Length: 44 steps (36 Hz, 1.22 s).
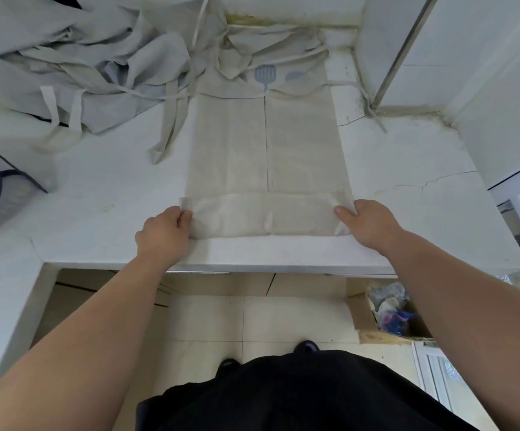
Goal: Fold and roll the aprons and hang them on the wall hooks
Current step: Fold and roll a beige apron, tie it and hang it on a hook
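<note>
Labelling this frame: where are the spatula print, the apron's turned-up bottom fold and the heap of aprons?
spatula print (264, 75), head view, its slotted blade.
bottom fold (252, 214), head view, middle of the band.
heap of aprons (75, 54), head view, crumpled cloth at its middle.

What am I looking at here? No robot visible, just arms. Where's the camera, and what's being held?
No machine here: a person works with bare hands. The one picture comes from a wide-angle camera worn on the head, looking forward and down, so the arms enter from the bottom. On the white counter lies a beige apron, spread flat, with a spatula print near its far end. Its near edge is folded over once; the left hand and right hand each grip one end of that fold. A crumpled pile of aprons sits at the far left.
</note>
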{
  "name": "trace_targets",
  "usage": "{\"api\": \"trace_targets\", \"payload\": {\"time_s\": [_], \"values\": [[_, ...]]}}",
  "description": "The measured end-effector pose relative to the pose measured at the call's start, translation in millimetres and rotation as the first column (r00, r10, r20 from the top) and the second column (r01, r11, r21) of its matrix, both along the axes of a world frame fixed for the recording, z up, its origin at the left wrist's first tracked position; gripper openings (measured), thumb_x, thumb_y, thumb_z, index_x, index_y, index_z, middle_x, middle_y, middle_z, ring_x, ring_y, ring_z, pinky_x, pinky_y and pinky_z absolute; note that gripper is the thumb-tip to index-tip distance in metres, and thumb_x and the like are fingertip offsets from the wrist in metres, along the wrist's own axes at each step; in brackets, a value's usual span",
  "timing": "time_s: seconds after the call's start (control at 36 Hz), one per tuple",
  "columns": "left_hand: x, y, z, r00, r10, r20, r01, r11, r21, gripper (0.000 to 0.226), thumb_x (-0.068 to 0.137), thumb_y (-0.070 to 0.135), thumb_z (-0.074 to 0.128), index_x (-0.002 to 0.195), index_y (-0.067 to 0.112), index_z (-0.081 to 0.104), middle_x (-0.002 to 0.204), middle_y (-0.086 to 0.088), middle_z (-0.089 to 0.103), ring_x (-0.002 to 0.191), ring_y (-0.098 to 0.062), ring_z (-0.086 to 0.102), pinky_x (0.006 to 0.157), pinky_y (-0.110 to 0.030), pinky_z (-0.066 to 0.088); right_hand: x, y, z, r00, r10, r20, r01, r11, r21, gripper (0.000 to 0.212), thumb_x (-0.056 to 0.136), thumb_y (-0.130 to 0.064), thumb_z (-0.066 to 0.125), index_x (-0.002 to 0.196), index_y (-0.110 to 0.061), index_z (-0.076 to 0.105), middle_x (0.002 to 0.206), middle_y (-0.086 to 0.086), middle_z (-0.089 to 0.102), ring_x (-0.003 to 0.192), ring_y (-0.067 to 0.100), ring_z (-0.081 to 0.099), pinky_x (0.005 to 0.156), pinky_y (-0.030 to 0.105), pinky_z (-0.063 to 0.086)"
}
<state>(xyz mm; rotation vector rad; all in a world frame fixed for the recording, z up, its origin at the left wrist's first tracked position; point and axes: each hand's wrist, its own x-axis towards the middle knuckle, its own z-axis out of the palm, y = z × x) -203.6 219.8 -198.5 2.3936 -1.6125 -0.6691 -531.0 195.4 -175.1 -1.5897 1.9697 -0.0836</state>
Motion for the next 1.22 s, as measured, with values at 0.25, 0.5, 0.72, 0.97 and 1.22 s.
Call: {"api": "trace_targets", "payload": {"time_s": [0.25,0.5,0.72,0.97,1.22], "values": [[-2,-13,6,0.956,-0.12,0.268,0.111,0.993,0.049,0.027,0.103,0.029,0.026,0.093,0.014,0.047,0.065,-0.001,0.039,0.083,-0.027,0.038,0.075,-0.035,0.023,7,-4,-6,0.99,-0.037,-0.135,0.044,0.998,0.051,0.038,0.1,-0.039,0.036,0.09,-0.005,0.05,0.083,0.007,0.048,0.085,0.027,0.049,0.073,0.03,0.035],[0,-14,4,0.997,0.078,0.028,-0.077,0.996,-0.04,0.028,0.092,0.037,0.052,0.111,0.017,0.051,0.11,-0.011,0.059,0.101,-0.032,0.047,0.077,-0.036,0.036,10,0,-3,0.919,-0.391,0.055,0.393,0.919,-0.028,0.052,0.084,-0.026,0.065,0.123,-0.003,0.04,0.116,0.013,0.05,0.101,0.029,0.053,0.074,0.03,0.039],[-7,-20,20,0.982,0.14,-0.127,-0.134,0.989,0.06,0.068,0.087,0.032,0.064,0.144,0.016,0.03,0.138,-0.018,0.033,0.12,-0.04,0.043,0.094,-0.046,0.043,6,-10,3,0.887,-0.449,0.109,0.447,0.894,0.04,0.038,0.091,-0.035,0.054,0.11,-0.003,0.046,0.094,0.015,0.05,0.081,0.031,0.054,0.069,0.032,0.041],[-53,-2,7,0.766,-0.61,0.204,0.63,0.775,-0.047,0.047,0.103,0.03,0.031,0.15,0.03,0.026,0.161,-0.007,0.006,0.148,-0.029,0.007,0.117,-0.045,0.01,27,15,1,0.951,-0.04,-0.305,-0.031,0.974,-0.223,0.038,0.098,-0.02,0.04,0.136,-0.017,0.044,0.136,0.016,0.042,0.117,0.035,0.045,0.094,0.041,0.037],[-62,3,-4,0.719,-0.677,0.156,0.645,0.734,0.212,0.053,0.098,0.055,0.007,0.148,0.047,-0.008,0.159,0.006,-0.02,0.146,-0.018,-0.019,0.118,-0.045,-0.011,19,33,-19,0.884,0.271,-0.381,-0.235,0.962,0.139,0.064,0.097,-0.055,0.006,0.151,-0.025,-0.006,0.159,-0.001,-0.011,0.145,0.029,0.003,0.117,0.049,-0.004]]}}
